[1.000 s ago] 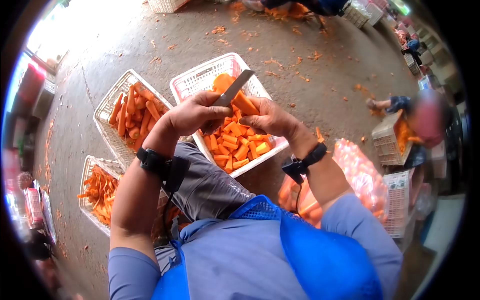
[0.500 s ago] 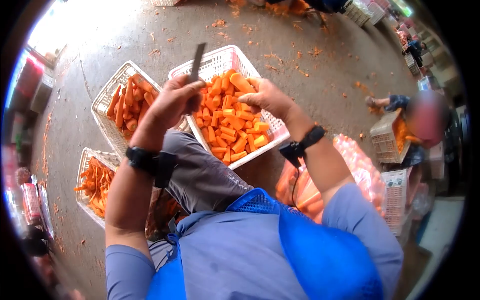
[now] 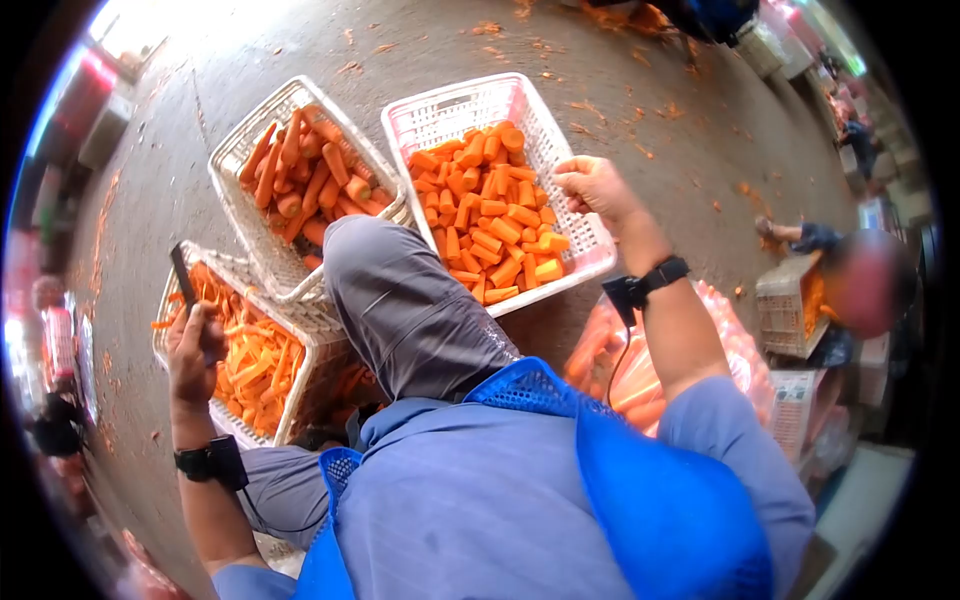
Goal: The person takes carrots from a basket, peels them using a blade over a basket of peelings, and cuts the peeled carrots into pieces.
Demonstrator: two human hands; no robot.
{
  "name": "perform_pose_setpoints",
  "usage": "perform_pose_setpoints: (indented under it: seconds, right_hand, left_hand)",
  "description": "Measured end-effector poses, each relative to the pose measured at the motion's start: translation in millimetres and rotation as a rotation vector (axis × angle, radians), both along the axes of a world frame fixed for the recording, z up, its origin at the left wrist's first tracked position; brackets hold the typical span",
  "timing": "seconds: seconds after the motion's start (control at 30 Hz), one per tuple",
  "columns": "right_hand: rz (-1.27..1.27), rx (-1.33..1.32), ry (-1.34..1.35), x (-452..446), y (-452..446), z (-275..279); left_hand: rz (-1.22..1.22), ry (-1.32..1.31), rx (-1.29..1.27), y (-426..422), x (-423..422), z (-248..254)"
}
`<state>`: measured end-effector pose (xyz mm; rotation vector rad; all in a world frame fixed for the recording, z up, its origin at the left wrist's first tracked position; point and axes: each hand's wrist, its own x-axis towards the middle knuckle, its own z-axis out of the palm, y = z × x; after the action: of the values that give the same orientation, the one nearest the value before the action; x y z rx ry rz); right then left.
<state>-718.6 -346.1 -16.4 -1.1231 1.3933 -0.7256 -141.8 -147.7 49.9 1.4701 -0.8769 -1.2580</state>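
My left hand (image 3: 194, 345) grips a knife (image 3: 183, 275) with its blade pointing up, over the left edge of a crate of carrot peelings (image 3: 262, 370). At the right rim of a white crate (image 3: 590, 240) is my right hand (image 3: 597, 190), its fingers curled together; anything between them is too small to make out. That crate holds many cut carrot pieces (image 3: 492, 215). Whole peeled carrots (image 3: 318, 170) lie in another crate (image 3: 235, 190) between the other two.
A clear bag of carrots (image 3: 650, 375) rests right of my knee (image 3: 380, 270). At the far right a co-worker (image 3: 860, 285) sits by a crate (image 3: 785, 305). Orange scraps dot the concrete floor (image 3: 440, 45). Another person's dark clothing shows at the top.
My left hand has swung down and left with the knife, away from the cut carrots. My right hand has moved right, and the carrot piece it held is gone from it. The view has shifted.
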Motion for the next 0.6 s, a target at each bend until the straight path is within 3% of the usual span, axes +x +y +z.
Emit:
perform_pose_setpoints:
  seconds: [0.13,0.3,0.47,0.6]
  right_hand:
    - [0.063,-0.079,0.128,18,-12,20]
    - [0.188,-0.230,0.204,75,-9,66]
    - [0.403,-0.458,0.314,167,-28,96]
    - [0.598,-0.572,0.191,277,-6,135]
  left_hand:
    - [0.300,-0.202,0.021,68,51,-9]
    - [0.502,-0.168,0.082,124,108,-43]
    - [0.516,-0.188,0.137,165,118,-66]
    - [0.542,-0.222,0.234,188,136,-96]
